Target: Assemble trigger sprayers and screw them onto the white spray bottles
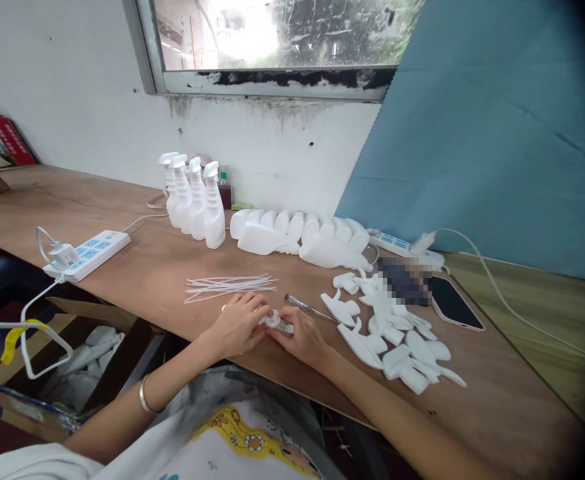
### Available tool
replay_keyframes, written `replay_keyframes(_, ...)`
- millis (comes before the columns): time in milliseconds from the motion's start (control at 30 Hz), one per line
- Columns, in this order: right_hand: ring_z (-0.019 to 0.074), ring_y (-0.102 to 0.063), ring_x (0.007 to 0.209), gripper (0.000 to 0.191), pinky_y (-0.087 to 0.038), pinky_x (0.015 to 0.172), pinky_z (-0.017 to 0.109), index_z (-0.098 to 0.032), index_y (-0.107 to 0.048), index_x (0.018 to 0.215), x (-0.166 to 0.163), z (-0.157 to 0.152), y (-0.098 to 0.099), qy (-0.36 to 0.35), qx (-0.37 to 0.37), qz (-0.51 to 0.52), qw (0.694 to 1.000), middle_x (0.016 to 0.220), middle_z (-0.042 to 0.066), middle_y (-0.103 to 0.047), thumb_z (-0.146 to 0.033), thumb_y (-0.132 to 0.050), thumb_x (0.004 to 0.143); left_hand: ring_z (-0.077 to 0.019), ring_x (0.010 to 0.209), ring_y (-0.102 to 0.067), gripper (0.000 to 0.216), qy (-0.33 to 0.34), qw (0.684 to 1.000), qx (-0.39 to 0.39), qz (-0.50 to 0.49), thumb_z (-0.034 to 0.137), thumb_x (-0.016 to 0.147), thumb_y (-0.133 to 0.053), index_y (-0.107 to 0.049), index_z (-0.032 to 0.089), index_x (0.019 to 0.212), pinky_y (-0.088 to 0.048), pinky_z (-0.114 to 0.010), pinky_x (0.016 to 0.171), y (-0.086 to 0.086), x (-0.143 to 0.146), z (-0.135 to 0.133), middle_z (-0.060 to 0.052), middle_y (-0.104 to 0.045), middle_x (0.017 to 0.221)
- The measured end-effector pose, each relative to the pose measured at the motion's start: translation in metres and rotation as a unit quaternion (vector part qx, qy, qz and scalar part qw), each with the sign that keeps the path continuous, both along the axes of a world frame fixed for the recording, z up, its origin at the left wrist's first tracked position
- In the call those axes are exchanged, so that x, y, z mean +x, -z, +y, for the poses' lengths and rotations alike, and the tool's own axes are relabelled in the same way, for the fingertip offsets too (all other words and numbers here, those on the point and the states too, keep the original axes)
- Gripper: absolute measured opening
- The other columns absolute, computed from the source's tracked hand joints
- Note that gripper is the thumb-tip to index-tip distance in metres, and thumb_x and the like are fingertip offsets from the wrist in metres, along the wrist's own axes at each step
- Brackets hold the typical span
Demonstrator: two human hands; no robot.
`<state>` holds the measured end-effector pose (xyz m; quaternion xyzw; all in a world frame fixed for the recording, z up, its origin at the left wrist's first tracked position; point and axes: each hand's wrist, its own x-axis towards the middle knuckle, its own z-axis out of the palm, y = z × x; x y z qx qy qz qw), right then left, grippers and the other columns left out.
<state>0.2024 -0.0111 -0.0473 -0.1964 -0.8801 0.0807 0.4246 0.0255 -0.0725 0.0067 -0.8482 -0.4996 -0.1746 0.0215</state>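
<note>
Close to the table's front edge, my left hand [245, 323] is closed around a white plastic spray-bottle piece [271, 319], mostly covered by the fingers. My right hand [299, 335] meets it from the other side, its thumb and fingers pinching the piece's right end. Just beyond both hands lie several thin white tubes [229, 287]. A screwdriver [309, 308] rests on the wood right behind my right hand. To the right of it is a loose pile of white trigger spray heads [389, 327].
Several white spray bottles [215, 207] with heads stand at the back; several headless bottles [272, 237] lie beside them. A power strip [89, 255] sits left, a phone [455, 303] right. Below the table edge, a cardboard box [137, 347] holds white parts.
</note>
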Motion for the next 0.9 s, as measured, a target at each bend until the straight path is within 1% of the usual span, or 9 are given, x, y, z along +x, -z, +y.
replay_keyframes(100, 0.0200, -0.061, 0.072, 0.024, -0.051, 0.063, 0.032, -0.019, -0.040, 0.095, 0.0003, 0.0003, -0.0008, 0.006, 0.004, -0.006, 1.000, 0.079, 0.006, -0.057, -0.042, -0.046, 0.087, -0.0227, 0.091, -0.043, 0.017, 0.004, 1.000, 0.000, 0.006, 0.021, 0.079, -0.045, -0.051, 0.017, 0.094, -0.035, -0.035, 0.077, -0.0016, -0.0001, -0.0003, -0.008, -0.050, 0.099)
replay_keyframes(267, 0.0196, -0.061, 0.073, 0.022, -0.052, 0.063, 0.031, -0.019, -0.040, 0.097, -0.0002, -0.0005, -0.0034, -0.010, 0.010, -0.005, 1.000, 0.079, 0.007, -0.057, -0.039, -0.043, 0.089, -0.0211, 0.090, -0.044, 0.029, 0.017, 1.000, 0.007, 0.001, 0.013, 0.074, -0.046, -0.049, 0.019, 0.101, -0.035, -0.033, 0.078, -0.0006, 0.0031, -0.0002, -0.006, -0.049, 0.100)
replay_keyframes(467, 0.0202, -0.061, 0.074, 0.024, -0.052, 0.064, 0.032, -0.018, -0.040, 0.097, 0.0001, 0.0006, -0.0008, -0.010, 0.003, -0.002, 1.000, 0.080, 0.007, -0.058, -0.039, -0.046, 0.088, -0.0214, 0.092, -0.044, 0.022, 0.005, 1.000, -0.007, 0.020, 0.015, 0.077, -0.044, -0.050, 0.018, 0.097, -0.035, -0.032, 0.076, -0.0025, 0.0042, -0.0002, -0.006, -0.050, 0.099)
replay_keyframes(633, 0.0203, -0.061, 0.074, 0.028, -0.052, 0.063, 0.032, -0.018, -0.040, 0.098, 0.0004, 0.0021, 0.0000, -0.010, -0.022, -0.006, 1.000, 0.081, 0.007, -0.059, -0.044, -0.046, 0.087, -0.0197, 0.094, -0.045, 0.025, 0.039, 0.999, 0.014, 0.018, 0.013, 0.075, -0.047, -0.051, 0.020, 0.099, -0.034, -0.032, 0.080, -0.0025, 0.0001, 0.0006, -0.006, -0.050, 0.103)
replay_keyframes(767, 0.0201, -0.061, 0.074, 0.030, -0.051, 0.062, 0.032, -0.019, -0.039, 0.098, -0.0003, 0.0019, -0.0015, -0.014, -0.048, 0.001, 0.999, 0.081, 0.007, -0.059, -0.046, -0.046, 0.087, -0.0210, 0.098, -0.044, 0.019, 0.065, 0.997, 0.040, 0.029, 0.014, 0.076, -0.046, -0.053, 0.020, 0.092, -0.032, -0.036, 0.084, 0.0005, -0.0027, 0.0021, -0.006, -0.050, 0.107)
replay_keyframes(900, 0.0194, -0.061, 0.075, 0.029, -0.051, 0.063, 0.031, -0.019, -0.038, 0.099, -0.0003, 0.0011, -0.0034, -0.020, -0.060, 0.006, 0.998, 0.083, 0.007, -0.060, -0.044, -0.047, 0.087, -0.0228, 0.102, -0.042, 0.018, 0.056, 0.997, 0.043, 0.020, 0.013, 0.078, -0.044, -0.053, 0.020, 0.092, -0.032, -0.037, 0.085, 0.0004, -0.0015, -0.0002, -0.005, -0.050, 0.113)
